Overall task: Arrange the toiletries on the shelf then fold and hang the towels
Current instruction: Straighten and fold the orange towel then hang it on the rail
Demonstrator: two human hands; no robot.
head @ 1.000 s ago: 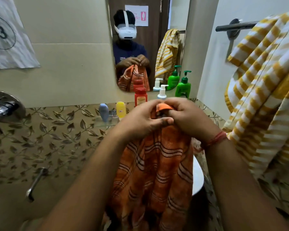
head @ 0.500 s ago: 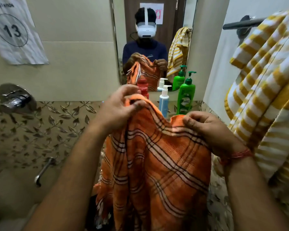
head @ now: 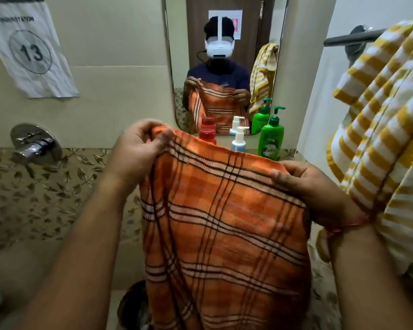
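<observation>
So the orange checked towel (head: 224, 222) is held up in front of the mirror (head: 224, 67), pinched at its top corners — one in the left hand (head: 138, 148), the other in the right hand (head: 305, 184), both grips closed on cloth. It looks thin, light and floppy, so no real force should be needed. Corners and the top hem are probably best kept hold of — anywhere lower and it'd likely sag and bunch. The yellow striped towel (head: 379, 139) is already draped by the rail (head: 351, 39).

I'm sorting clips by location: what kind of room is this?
Most likely a bathroom: a wall mirror above pump bottles, a chrome tap fitting on tiled wall, and a striped towel on a rail.
</observation>
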